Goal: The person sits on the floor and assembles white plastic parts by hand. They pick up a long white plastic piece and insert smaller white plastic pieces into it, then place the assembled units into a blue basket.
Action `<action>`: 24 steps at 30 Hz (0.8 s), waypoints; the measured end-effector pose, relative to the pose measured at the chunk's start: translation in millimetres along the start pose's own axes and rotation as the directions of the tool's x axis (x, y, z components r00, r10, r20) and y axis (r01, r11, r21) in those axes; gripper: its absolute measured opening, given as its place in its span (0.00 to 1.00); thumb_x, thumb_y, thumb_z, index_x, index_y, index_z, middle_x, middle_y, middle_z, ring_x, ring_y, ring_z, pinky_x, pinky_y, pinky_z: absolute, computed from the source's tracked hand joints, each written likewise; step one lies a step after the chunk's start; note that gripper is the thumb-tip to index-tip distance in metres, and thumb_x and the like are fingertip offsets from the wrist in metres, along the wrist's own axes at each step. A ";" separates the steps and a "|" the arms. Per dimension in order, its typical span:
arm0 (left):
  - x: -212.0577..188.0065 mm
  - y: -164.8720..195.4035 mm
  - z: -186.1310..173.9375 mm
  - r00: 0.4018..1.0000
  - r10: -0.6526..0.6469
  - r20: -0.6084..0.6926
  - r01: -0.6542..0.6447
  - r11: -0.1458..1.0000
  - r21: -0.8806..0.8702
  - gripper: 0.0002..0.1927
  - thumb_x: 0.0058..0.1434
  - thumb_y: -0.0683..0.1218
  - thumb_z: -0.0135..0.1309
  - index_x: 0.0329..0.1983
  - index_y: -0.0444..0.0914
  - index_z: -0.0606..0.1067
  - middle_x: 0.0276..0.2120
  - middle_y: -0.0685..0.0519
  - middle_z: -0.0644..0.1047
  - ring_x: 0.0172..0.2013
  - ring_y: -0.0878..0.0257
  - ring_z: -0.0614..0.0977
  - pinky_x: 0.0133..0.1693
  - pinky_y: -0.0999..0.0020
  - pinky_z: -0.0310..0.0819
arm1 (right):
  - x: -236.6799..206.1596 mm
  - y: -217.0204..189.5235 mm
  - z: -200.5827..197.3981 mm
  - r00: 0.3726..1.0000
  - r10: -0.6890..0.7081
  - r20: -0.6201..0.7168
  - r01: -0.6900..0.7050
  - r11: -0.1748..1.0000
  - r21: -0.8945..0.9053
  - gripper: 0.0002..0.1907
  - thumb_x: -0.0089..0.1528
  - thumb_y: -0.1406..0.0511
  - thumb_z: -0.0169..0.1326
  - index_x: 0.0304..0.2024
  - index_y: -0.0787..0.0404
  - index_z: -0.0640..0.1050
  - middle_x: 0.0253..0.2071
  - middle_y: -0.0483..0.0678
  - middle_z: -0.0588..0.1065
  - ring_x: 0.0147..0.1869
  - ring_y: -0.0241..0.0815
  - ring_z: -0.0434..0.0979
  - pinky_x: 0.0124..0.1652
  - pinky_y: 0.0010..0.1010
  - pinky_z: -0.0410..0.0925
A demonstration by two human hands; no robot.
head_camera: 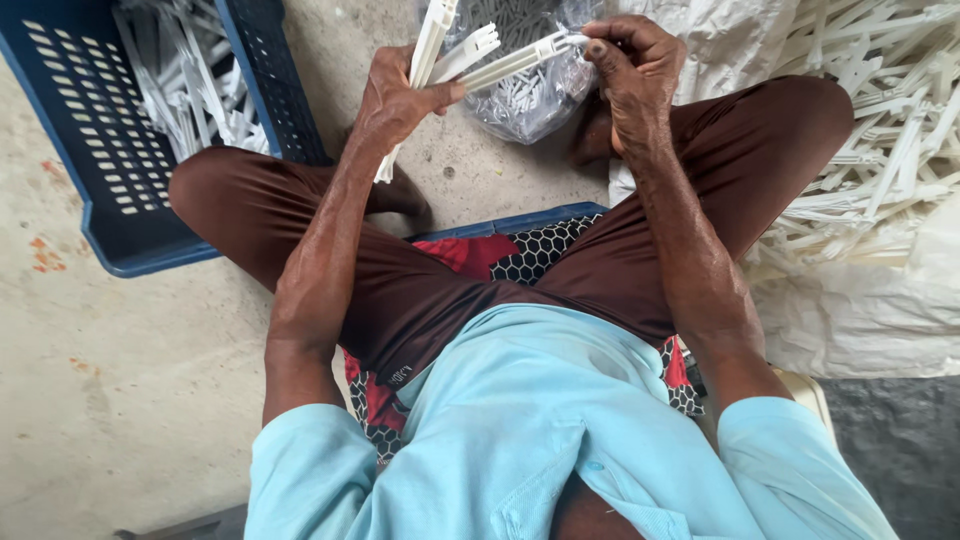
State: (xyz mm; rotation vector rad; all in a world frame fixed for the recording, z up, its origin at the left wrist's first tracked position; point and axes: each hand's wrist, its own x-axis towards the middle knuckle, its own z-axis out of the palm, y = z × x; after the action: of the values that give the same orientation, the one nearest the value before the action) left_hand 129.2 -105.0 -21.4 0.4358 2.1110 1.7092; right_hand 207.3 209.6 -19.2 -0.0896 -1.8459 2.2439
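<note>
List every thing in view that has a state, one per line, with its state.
left hand: shut on a bundle of white plastic strips
right hand: fingertips pinching the end of one white strip
blue crate: open-topped, holding white strips
clear plastic bag: open, holding small white pieces
pile of strips: loose on white sacking
</note>
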 end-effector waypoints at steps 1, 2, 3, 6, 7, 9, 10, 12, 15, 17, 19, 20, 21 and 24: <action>0.3 -2.5 0.0 1.000 0.007 -0.001 -0.007 1.000 0.018 0.17 0.59 0.45 0.69 0.46 0.29 0.81 0.31 0.43 0.84 0.28 0.64 0.85 0.33 0.68 0.84 | 0.5 0.8 1.5 0.998 -0.047 0.034 0.048 0.998 -0.034 0.12 0.66 0.63 0.69 0.48 0.63 0.83 0.39 0.46 0.80 0.36 0.29 0.74 0.33 0.19 0.68; 2.1 -4.5 -0.5 1.000 0.001 0.000 -0.001 0.999 0.050 0.18 0.59 0.45 0.69 0.46 0.29 0.81 0.31 0.44 0.84 0.28 0.64 0.85 0.31 0.68 0.84 | 1.6 1.4 2.9 0.993 -0.093 0.072 0.098 0.993 -0.067 0.13 0.67 0.64 0.69 0.49 0.63 0.82 0.43 0.46 0.80 0.42 0.31 0.77 0.41 0.21 0.73; 4.4 -6.0 -1.0 1.000 -0.001 -0.002 0.001 0.996 0.084 0.18 0.59 0.46 0.70 0.47 0.29 0.81 0.31 0.44 0.84 0.27 0.64 0.85 0.30 0.68 0.84 | 2.6 1.5 3.6 0.984 -0.139 0.115 0.151 0.984 -0.096 0.14 0.67 0.64 0.69 0.51 0.63 0.81 0.46 0.47 0.80 0.48 0.33 0.80 0.49 0.24 0.78; 9.0 -9.5 -1.1 0.999 0.040 -0.008 -0.039 0.988 0.150 0.18 0.60 0.47 0.70 0.47 0.30 0.81 0.30 0.44 0.84 0.26 0.63 0.86 0.29 0.68 0.85 | 5.3 2.6 2.8 0.985 -0.135 0.112 0.147 0.983 -0.111 0.08 0.67 0.67 0.69 0.45 0.63 0.82 0.43 0.47 0.79 0.45 0.33 0.78 0.45 0.25 0.76; 8.9 -10.7 -0.5 0.998 0.062 -0.008 -0.060 0.984 0.165 0.18 0.61 0.47 0.70 0.47 0.30 0.81 0.30 0.44 0.84 0.26 0.63 0.86 0.29 0.68 0.85 | 5.8 3.5 1.3 0.976 -0.167 0.136 0.190 0.966 -0.174 0.08 0.68 0.67 0.68 0.46 0.63 0.83 0.43 0.47 0.79 0.45 0.33 0.78 0.45 0.24 0.76; 6.7 -12.4 0.9 0.995 0.102 0.000 -0.101 0.983 0.152 0.18 0.61 0.47 0.70 0.48 0.30 0.81 0.30 0.44 0.84 0.26 0.63 0.86 0.29 0.68 0.84 | 6.1 6.2 -2.6 0.955 -0.227 0.193 0.277 0.915 -0.293 0.07 0.69 0.68 0.67 0.47 0.64 0.83 0.45 0.48 0.79 0.46 0.33 0.78 0.43 0.24 0.75; 4.9 -12.8 1.5 0.993 0.121 0.005 -0.120 0.982 0.147 0.18 0.61 0.46 0.70 0.48 0.29 0.81 0.30 0.43 0.84 0.26 0.63 0.86 0.29 0.68 0.84 | 5.9 7.9 -4.3 0.948 -0.239 0.210 0.298 0.898 -0.322 0.06 0.70 0.68 0.67 0.47 0.64 0.83 0.45 0.48 0.79 0.46 0.33 0.78 0.44 0.24 0.76; 1.2 -13.2 2.2 0.991 0.132 0.022 -0.134 0.980 0.146 0.18 0.61 0.46 0.70 0.49 0.30 0.81 0.29 0.43 0.84 0.26 0.62 0.86 0.29 0.68 0.83 | 5.5 11.0 -7.6 0.935 -0.262 0.239 0.338 0.861 -0.380 0.06 0.70 0.69 0.66 0.47 0.65 0.83 0.45 0.49 0.79 0.46 0.34 0.78 0.44 0.24 0.77; -1.4 -12.0 3.2 0.985 0.170 0.035 -0.173 0.975 0.137 0.18 0.61 0.46 0.70 0.49 0.30 0.81 0.30 0.44 0.84 0.28 0.63 0.86 0.31 0.69 0.85 | 5.7 10.9 -10.9 0.971 -0.093 0.220 0.166 0.924 -0.343 0.07 0.70 0.66 0.65 0.47 0.63 0.82 0.42 0.45 0.81 0.41 0.31 0.77 0.39 0.21 0.74; -0.7 -10.7 3.0 0.981 0.188 0.039 -0.191 0.972 0.133 0.18 0.61 0.46 0.71 0.50 0.30 0.81 0.30 0.44 0.84 0.28 0.63 0.86 0.31 0.69 0.85 | 6.0 7.2 -11.6 0.960 -0.151 0.236 0.228 0.910 -0.346 0.09 0.70 0.65 0.67 0.47 0.63 0.81 0.42 0.45 0.80 0.43 0.32 0.78 0.42 0.23 0.76; 0.4 -9.9 3.2 0.981 0.187 0.044 -0.191 0.973 0.130 0.18 0.61 0.46 0.71 0.50 0.30 0.81 0.29 0.44 0.84 0.27 0.63 0.85 0.29 0.68 0.83 | 5.4 1.6 -11.3 0.956 -0.167 0.242 0.245 0.906 -0.346 0.11 0.70 0.64 0.68 0.47 0.64 0.81 0.41 0.46 0.80 0.43 0.33 0.78 0.42 0.24 0.76; 0.5 -9.8 3.7 0.984 0.171 0.043 -0.175 0.972 0.156 0.18 0.61 0.46 0.71 0.49 0.30 0.81 0.29 0.44 0.84 0.27 0.63 0.85 0.29 0.69 0.83 | 4.9 -1.1 -11.0 0.959 -0.152 0.240 0.230 0.911 -0.342 0.11 0.70 0.63 0.69 0.46 0.64 0.82 0.41 0.46 0.80 0.42 0.34 0.78 0.42 0.25 0.75; 0.9 -9.9 4.3 0.987 0.156 0.039 -0.161 0.970 0.182 0.18 0.61 0.46 0.71 0.48 0.30 0.82 0.29 0.44 0.84 0.26 0.63 0.86 0.29 0.69 0.83 | 5.0 -3.2 -10.8 0.960 -0.139 0.242 0.217 0.915 -0.339 0.11 0.70 0.62 0.69 0.45 0.63 0.82 0.41 0.47 0.80 0.42 0.34 0.78 0.41 0.25 0.75; -0.1 -12.5 7.0 0.996 0.085 0.028 -0.088 0.977 0.192 0.18 0.61 0.46 0.71 0.49 0.31 0.81 0.30 0.42 0.84 0.26 0.61 0.86 0.29 0.68 0.83 | 4.8 -3.0 -11.9 0.969 -0.079 0.233 0.153 0.935 -0.320 0.13 0.70 0.59 0.66 0.45 0.63 0.81 0.37 0.44 0.78 0.38 0.33 0.75 0.39 0.25 0.73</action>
State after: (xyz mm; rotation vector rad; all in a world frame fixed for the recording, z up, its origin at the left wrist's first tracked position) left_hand 132.7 -101.6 -34.9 0.6060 2.2839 1.5441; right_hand 205.4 222.6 -18.1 0.2117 -2.2700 1.9020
